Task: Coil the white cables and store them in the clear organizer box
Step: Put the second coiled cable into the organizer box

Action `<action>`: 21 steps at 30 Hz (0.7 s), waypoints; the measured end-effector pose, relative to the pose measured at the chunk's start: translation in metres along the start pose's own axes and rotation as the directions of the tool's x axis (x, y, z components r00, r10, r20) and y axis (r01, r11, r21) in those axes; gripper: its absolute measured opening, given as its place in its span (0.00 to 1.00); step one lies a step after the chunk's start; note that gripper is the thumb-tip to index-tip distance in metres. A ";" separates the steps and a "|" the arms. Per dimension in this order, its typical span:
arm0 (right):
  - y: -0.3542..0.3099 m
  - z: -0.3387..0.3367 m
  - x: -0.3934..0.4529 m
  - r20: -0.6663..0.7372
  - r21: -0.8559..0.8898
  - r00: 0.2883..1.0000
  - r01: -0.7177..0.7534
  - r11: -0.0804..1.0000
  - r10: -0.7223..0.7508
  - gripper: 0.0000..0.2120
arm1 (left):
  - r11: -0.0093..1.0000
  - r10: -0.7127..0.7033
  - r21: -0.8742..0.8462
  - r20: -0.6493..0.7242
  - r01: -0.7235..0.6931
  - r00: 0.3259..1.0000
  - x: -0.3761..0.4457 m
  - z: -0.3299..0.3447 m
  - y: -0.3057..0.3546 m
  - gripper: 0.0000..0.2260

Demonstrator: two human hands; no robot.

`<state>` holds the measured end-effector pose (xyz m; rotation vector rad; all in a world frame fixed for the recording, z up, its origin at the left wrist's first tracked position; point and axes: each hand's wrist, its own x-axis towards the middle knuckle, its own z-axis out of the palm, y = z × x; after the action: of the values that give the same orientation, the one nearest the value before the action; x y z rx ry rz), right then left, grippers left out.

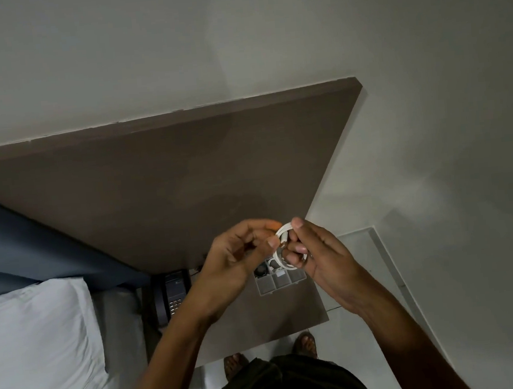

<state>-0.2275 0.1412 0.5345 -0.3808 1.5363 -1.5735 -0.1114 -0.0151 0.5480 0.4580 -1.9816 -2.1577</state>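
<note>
White cable, coiled into a small loop, was held up between 2 hands above the small table.

Nearest, the right hand pinched the coil's right side, fingers threaded through the loop; the left hand curled narrow beside it, its thumb and fingertips touching the coil's left edge. Just below and beyond both hands, the clear organizer box sat open on the brown table, white items in some compartments. Left of the left hand stood a dark telephone.
</note>
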 end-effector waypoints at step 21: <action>0.336 -0.122 0.119 -0.318 -0.158 0.925 -0.271 0.950 0.210 0.14 | 0.646 -0.763 -0.247 -0.177 0.722 0.622 0.098 0.057 -0.365 0.09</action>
<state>-0.2620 0.1818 0.1616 -0.0565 1.9028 -1.3290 -0.1950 0.0419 0.1791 1.7166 -1.5911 -2.4421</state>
